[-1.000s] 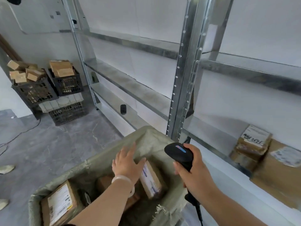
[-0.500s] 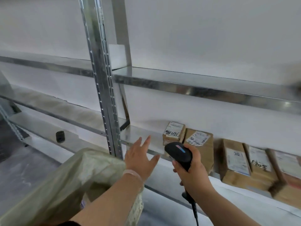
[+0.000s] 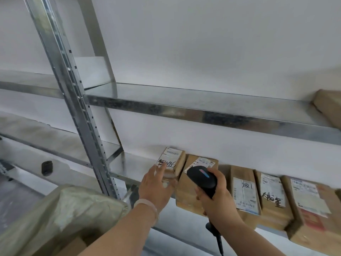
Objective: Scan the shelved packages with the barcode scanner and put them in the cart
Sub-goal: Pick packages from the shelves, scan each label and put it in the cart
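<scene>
Several brown cardboard packages with white labels stand in a row on the lower metal shelf [image 3: 129, 163]. My left hand [image 3: 156, 185] reaches to the leftmost small package [image 3: 174, 159], fingers spread and touching its front face. My right hand [image 3: 214, 196] grips the black barcode scanner [image 3: 202, 177], held in front of the second package [image 3: 186, 193]. Further right stand more packages, one marked with handwritten digits [image 3: 244, 193]. The cart's pale green fabric liner [image 3: 60, 211] is at the lower left, with a brown box corner showing inside.
A steel upright post [image 3: 73, 100] stands left of my hands. The upper shelf [image 3: 203, 111] carries a brown package [image 3: 330, 106] at the far right. A small black cylinder [image 3: 47, 168] sits on the lower shelf at left. The scanner's cable [image 3: 219, 242] hangs down.
My left hand left the cart and moved up and right to the leftmost shelved package. The view swung from the cart to the shelf. The scanner stayed in my right hand.
</scene>
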### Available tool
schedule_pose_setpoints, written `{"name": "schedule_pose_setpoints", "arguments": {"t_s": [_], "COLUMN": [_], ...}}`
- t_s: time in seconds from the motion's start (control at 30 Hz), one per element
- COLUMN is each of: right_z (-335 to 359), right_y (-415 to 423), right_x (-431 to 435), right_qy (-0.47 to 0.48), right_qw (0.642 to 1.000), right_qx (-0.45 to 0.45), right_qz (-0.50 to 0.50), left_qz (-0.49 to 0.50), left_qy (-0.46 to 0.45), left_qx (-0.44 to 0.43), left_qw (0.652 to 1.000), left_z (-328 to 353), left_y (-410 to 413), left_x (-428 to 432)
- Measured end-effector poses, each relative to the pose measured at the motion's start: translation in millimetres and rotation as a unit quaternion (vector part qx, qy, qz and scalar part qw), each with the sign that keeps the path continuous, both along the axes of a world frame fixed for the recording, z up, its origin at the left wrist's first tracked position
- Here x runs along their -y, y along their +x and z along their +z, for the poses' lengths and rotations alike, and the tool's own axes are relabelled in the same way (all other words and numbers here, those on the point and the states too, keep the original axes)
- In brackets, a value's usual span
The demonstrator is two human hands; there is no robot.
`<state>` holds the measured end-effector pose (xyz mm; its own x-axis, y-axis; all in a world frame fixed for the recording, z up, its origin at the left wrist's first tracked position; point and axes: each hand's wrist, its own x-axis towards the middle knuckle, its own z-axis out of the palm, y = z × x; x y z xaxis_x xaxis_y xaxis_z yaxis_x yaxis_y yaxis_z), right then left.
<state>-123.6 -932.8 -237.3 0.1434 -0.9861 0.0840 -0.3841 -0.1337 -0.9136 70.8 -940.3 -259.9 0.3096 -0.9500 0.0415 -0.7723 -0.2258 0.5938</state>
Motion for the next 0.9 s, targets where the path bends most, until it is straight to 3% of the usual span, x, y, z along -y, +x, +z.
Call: {"name": "schedule_pose_setpoints", "arguments": {"t_s": [0.3, 0.43, 0.7, 0.9], "right_z": [-13.7, -19.0, -32.7, -34.7], "right_y": [31.1, 43.1, 47.2, 43.2], "right_x": [56.7, 72.1, 79.8, 73.2], "right_qy": [0.023, 0.027, 0.025, 0.016], "right_qw": [1.0, 0.999, 0.999, 0.997], "right_qx": [0.002, 0.023, 0.021, 0.057], "right_qz": [-0.006, -0.026, -0.038, -0.046], "left_qz": [0.035, 0.02, -0.023, -0.022], "left_qy": [0.027, 0.037, 0.057, -0.029], "left_qx": [-0.096, -0.089, -0.169, -0.183], "left_qw": [0.994, 0.995, 0.984, 0.982], "left_z": [-29.5, -36.0, -46.5, -43.2], "left_y": [36.8, 47.2, 52.2, 46.4], "left_x": [82.9, 110.3, 127.8, 105.9]}}
